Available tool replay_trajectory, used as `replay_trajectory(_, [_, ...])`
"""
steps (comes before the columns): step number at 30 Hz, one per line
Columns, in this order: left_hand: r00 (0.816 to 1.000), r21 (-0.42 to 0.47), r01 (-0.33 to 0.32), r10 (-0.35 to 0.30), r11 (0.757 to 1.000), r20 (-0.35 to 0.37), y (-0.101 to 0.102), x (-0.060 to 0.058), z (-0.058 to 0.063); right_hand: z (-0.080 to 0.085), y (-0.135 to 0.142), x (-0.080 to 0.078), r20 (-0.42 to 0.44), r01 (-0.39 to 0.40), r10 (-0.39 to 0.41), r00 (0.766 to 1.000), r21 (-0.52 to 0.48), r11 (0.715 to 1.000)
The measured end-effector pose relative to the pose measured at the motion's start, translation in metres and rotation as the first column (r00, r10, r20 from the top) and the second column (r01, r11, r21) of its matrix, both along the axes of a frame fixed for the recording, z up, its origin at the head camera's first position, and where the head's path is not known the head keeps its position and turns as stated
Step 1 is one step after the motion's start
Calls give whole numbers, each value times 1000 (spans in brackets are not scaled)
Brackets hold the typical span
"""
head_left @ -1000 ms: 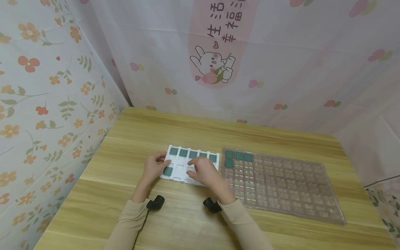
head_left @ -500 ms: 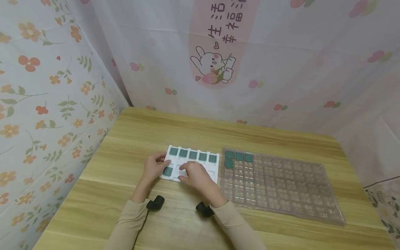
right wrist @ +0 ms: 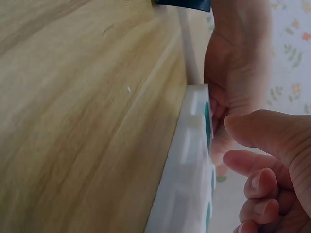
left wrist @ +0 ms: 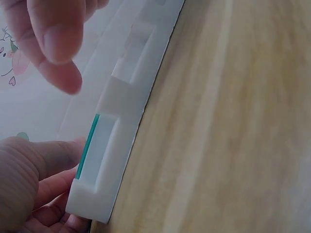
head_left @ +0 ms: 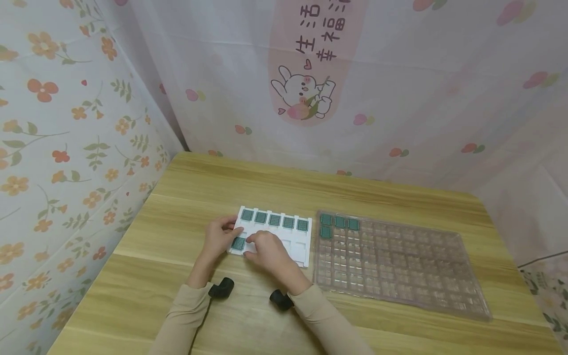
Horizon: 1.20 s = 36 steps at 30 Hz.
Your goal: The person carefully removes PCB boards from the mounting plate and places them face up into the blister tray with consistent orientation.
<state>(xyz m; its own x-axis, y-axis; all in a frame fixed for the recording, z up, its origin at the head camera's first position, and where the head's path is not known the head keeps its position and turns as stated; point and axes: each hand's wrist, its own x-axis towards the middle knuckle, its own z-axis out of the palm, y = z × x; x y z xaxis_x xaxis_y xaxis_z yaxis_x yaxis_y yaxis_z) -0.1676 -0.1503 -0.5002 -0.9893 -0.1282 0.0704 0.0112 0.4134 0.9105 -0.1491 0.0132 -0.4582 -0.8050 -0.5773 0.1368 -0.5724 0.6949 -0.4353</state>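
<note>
A white plastic tray [head_left: 301, 254] lies on the table, with a row of several square green chips [head_left: 274, 220] along its far side. One more green chip [head_left: 238, 243] sits in the near left pocket. My left hand [head_left: 217, 237] grips the tray's left end, thumb on top. Over the near row hovers my right hand [head_left: 268, 251], just right of that single chip. In the right wrist view, the right thumb and index finger [right wrist: 243, 161] are apart with nothing between them. The left wrist view shows the chip's thin green edge [left wrist: 87, 146] beside the left thumb.
A large clear plastic tray [head_left: 412, 266] with many pockets lies on the right of the wooden table [head_left: 248, 325]. Several green chips [head_left: 339, 221] fill its far left corner. Black wrist devices [head_left: 281, 300] sit at both cuffs. Patterned curtains [head_left: 222, 64] stand behind and at the left.
My right hand has moved left across the white tray to beside the near left chip, uncovering the pockets at the right. The left hand has stayed in place on the tray.
</note>
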Motion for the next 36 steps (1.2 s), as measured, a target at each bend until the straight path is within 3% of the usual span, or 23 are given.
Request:
replay_trajectory(19, [999,47,10,-8,999,-42,0,-2,-2,-10,-22,1,-127,77,-72,989,39,996])
replay_trajectory(36, [1000,41,9,-8,999,-31,-2,-3,-5,-8,-29,0,-106,166,-155,982,113,980])
